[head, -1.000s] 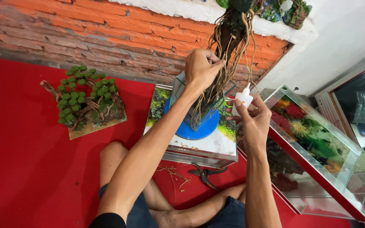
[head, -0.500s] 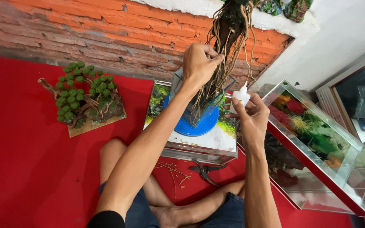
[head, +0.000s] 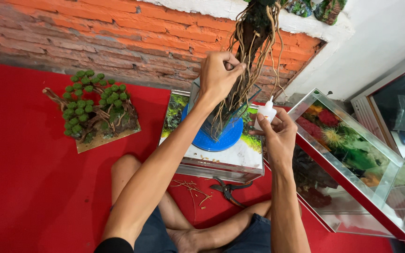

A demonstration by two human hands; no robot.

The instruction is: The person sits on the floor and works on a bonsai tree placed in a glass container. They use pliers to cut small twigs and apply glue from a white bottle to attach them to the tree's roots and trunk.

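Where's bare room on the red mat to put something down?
Free: the red mat left of the knee, below the small moss tree. Crowded: between the legs, where pruning shears and twig scraps lie, beside the glass tank.

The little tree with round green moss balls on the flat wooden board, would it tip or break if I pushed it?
The little tree with round green moss balls probably would not tip: its flat wooden board is wide and lies flat on the red mat. It would likely slide instead. Its thin brown branches look brittle, so they might snap if pushed directly.

Root tree (head: 251, 56) on disc (head: 219, 136) atop central tank (head: 212, 159); moss tree (head: 94, 107) left, second tank (head: 352, 164) right, shears (head: 230, 189) in front.
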